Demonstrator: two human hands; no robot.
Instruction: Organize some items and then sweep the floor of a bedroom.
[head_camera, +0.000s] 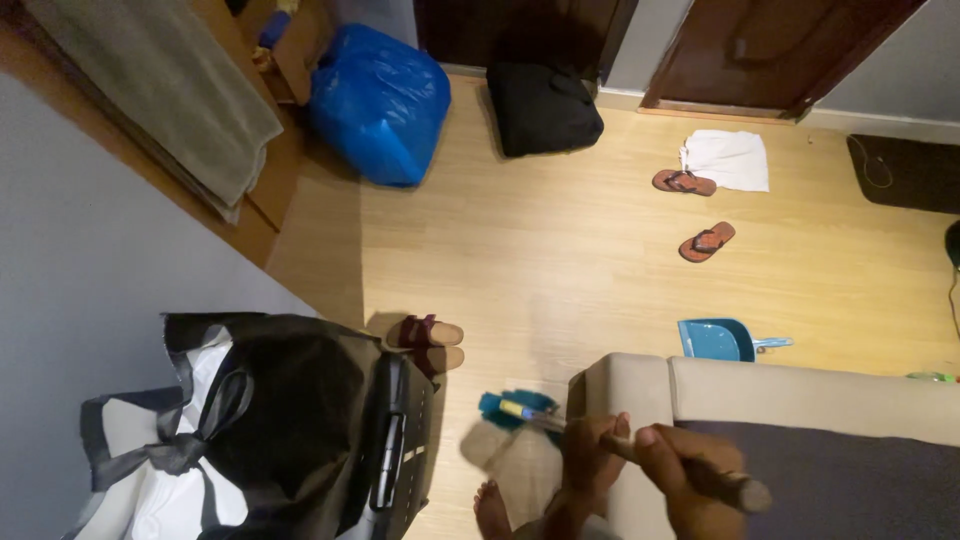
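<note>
Both my hands grip a long broom handle (625, 447) that slants down to the left. My left hand (590, 452) holds it lower, nearer the teal broom head (512, 407), which rests on the wooden floor (560, 260) beside the corner of a beige sofa (640, 392). My right hand (692, 482) is wrapped around the handle higher up, over the sofa's arm. My bare foot (490, 510) stands on the floor just below the broom head.
A blue dustpan (718, 340) lies beside the sofa. Two brown flip-flops (706, 241) and a white cloth (727, 160) lie farther off. A black bag (543, 108) and blue plastic sack (380, 100) sit by the doors. Maroon sandals (432, 343) rest beside a black-and-white bag (270, 430).
</note>
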